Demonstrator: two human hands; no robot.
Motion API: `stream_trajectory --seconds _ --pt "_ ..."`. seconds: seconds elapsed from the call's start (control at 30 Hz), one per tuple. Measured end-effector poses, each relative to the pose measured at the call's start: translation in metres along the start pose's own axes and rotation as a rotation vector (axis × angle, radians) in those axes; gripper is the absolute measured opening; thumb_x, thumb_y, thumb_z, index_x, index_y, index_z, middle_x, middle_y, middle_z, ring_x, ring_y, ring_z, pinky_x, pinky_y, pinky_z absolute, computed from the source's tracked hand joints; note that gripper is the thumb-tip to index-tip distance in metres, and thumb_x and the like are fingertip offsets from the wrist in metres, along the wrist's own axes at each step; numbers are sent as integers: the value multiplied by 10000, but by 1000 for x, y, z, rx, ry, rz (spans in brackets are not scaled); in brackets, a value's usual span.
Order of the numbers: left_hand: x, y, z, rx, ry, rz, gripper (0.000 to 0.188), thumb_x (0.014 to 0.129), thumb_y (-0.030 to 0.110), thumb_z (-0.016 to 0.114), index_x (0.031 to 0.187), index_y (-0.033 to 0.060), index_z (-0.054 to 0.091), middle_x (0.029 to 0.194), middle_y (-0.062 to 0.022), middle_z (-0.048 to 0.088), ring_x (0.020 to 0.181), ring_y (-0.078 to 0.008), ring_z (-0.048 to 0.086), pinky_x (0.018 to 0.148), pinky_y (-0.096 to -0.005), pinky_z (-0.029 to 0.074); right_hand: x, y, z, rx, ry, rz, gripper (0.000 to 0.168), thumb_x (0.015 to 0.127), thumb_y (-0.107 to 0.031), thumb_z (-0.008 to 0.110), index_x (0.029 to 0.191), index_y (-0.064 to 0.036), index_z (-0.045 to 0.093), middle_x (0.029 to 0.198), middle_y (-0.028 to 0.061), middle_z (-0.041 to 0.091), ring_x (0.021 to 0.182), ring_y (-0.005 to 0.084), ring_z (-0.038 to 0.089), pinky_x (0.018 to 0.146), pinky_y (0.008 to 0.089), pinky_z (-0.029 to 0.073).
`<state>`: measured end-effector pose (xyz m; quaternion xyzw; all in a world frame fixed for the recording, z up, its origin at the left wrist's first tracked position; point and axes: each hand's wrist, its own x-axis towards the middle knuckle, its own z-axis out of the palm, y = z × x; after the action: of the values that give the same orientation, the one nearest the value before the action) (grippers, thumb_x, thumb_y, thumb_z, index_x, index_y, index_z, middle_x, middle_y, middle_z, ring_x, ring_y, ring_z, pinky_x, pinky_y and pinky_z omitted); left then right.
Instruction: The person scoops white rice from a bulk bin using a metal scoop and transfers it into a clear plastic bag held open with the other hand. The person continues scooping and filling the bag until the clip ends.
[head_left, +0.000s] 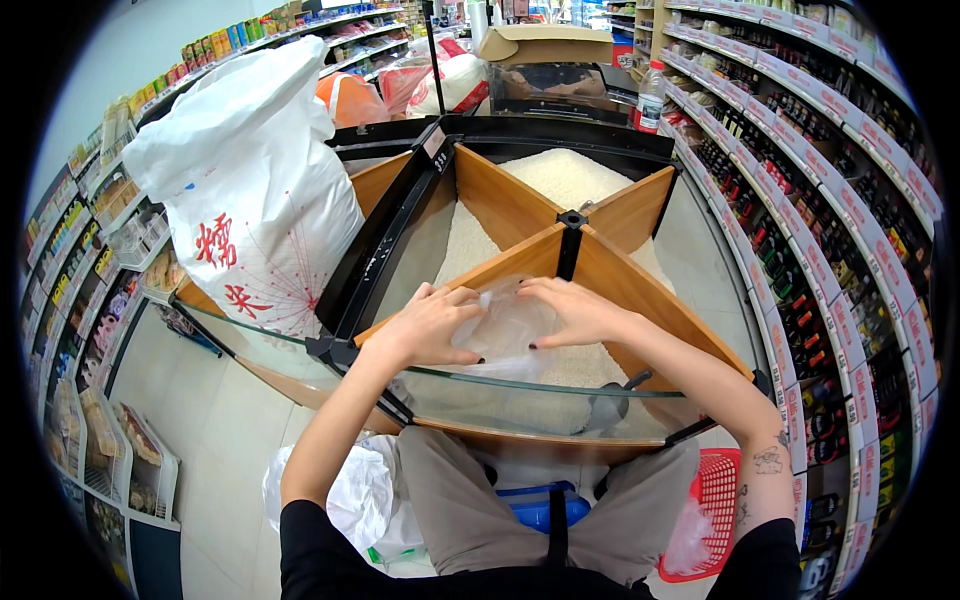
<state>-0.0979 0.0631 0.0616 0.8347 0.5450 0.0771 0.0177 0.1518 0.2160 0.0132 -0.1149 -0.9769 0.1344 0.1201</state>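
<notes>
A clear plastic bag (514, 330) is spread out between my two hands, above pale rice grains (581, 369) in the front bin. My left hand (439, 322) holds its left side, with thumb and fingers spread wide along the film. On the opposite side my right hand (581, 311) has its fingertips at the back rim and its thumb nearer the front. The film hides part of the rice below. A dark grey scoop (607, 405) lies low in the same bin at the right, seen partly through the glass front, its handle pointing up right.
Wooden dividers (517, 274) cross at a black post (570, 247). A glass panel (525, 409) edges the front. At left stands a large white woven sack (255, 202) with red writing. A red basket (716, 502) and white plastic bags (337, 487) are on the floor beside my legs.
</notes>
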Motion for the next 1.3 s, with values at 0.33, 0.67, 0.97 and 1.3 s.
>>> stream_trajectory --seconds 0.33,0.67,0.97,1.3 --pt "102 -38 -29 -235 27 157 291 754 242 793 1004 97 758 1127 -43 654 1105 -229 547 1020 -374 369 -58 -10 -1 -207 -993 550 465 901 -455 622 1004 -16 735 929 180 731 799 323 705 721 412 560" --pt "118 -38 12 -240 60 244 383 693 291 835 1011 91 760 1107 -25 692 1107 -219 500 1044 -376 323 -71 17 10 -325 -802 455 314 871 -269 632 1005 -1 726 991 178 730 931 332 707 798 441 539" --pt "121 -35 27 -73 88 312 362 697 198 794 1040 92 749 1084 -75 720 1305 -244 469 1177 -455 218 -65 11 -23 -573 -144 315 55 773 -119 636 784 -73 666 643 114 671 644 275 693 545 389 504" --pt "129 -38 36 -8 70 348 157 741 100 737 895 81 761 901 -31 721 1144 -202 563 1113 -420 305 -63 17 2 -610 -202 274 151 729 -70 693 861 -22 639 759 111 703 704 254 716 590 344 531"
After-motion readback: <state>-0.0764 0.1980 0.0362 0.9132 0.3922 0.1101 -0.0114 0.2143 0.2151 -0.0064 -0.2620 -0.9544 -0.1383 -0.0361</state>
